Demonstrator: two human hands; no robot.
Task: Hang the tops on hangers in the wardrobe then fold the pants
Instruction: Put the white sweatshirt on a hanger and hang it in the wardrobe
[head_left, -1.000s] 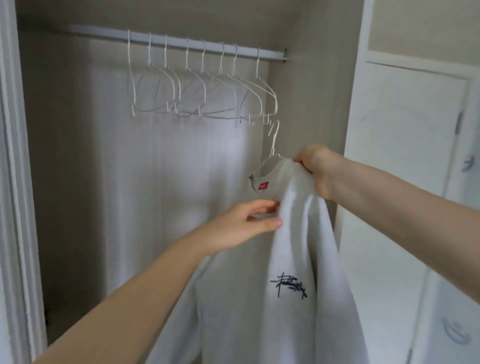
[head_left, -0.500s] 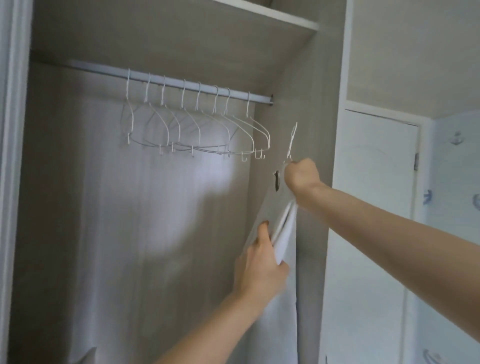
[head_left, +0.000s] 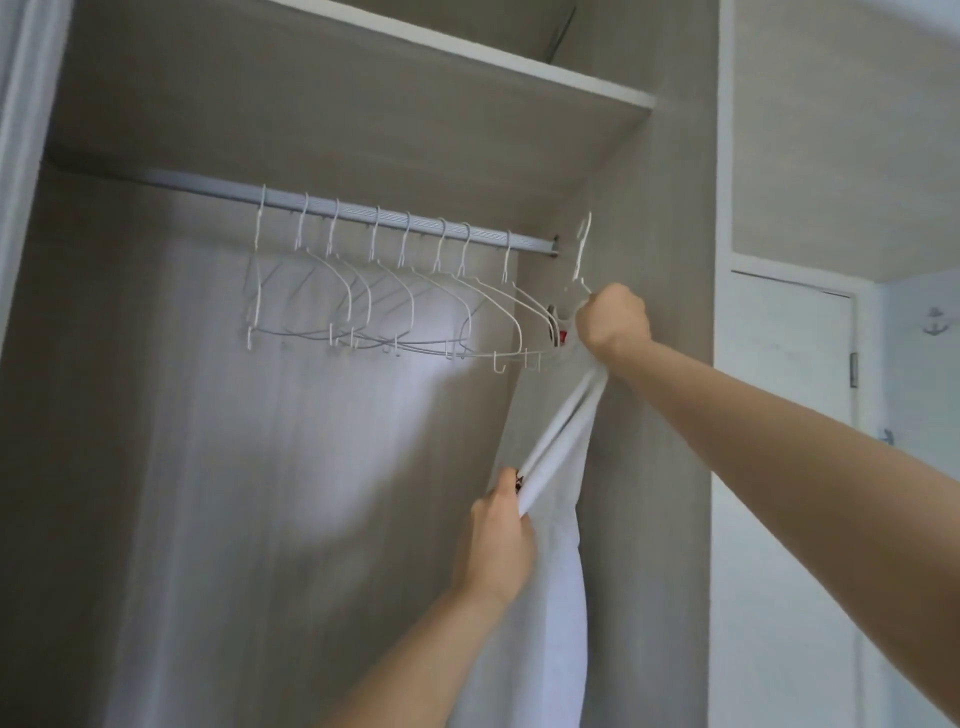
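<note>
A light grey sweatshirt hangs edge-on from a white wire hanger at the right end of the wardrobe. My right hand grips the hanger and the sweatshirt's collar just below the hook, which sits level with the rail's right end and beside it, not on it. Lower down, my left hand pinches the sweatshirt's front fold. A red label shows at the collar. The silver rail carries several empty white hangers.
A shelf spans the wardrobe above the rail. The wardrobe's right side panel stands close behind the sweatshirt. A white door is at the right, and the white door frame at the left.
The view has tilted up and moved closer. My right hand has raised the hanger and sweatshirt to rail height at the right end. The sweatshirt has turned edge-on, and my left hand has slid down its front.
</note>
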